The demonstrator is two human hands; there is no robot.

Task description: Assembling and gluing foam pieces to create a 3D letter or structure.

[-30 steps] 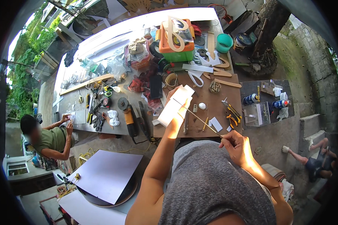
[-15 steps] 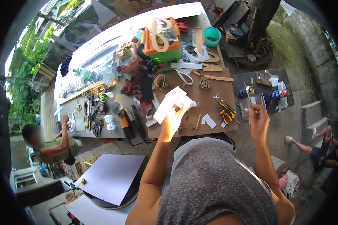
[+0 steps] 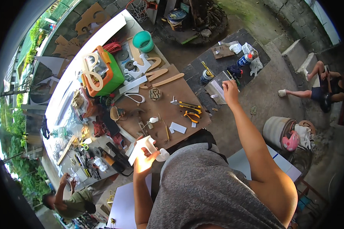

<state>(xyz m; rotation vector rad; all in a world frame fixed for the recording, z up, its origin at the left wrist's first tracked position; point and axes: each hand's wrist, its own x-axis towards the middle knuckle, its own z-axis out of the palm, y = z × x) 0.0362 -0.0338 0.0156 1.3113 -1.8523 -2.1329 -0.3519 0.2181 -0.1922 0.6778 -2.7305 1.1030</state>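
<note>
At lower centre, the left hand [image 3: 143, 160] pinches the white piece [image 3: 146, 143], now nearer the shirt [image 3: 206, 183]; the right hand [image 3: 230, 91] has swung away to the dark board [image 3: 224, 65], upper right; whether its grip holds anything, I cannot tell.

Wide fisheye view from head height, down over the workbench [image 3: 156, 110].

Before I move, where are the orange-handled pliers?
In the head view, the orange-handled pliers lie right of centre on the brown board, just below the yellow-handled tools and above-right of a white card.
</note>
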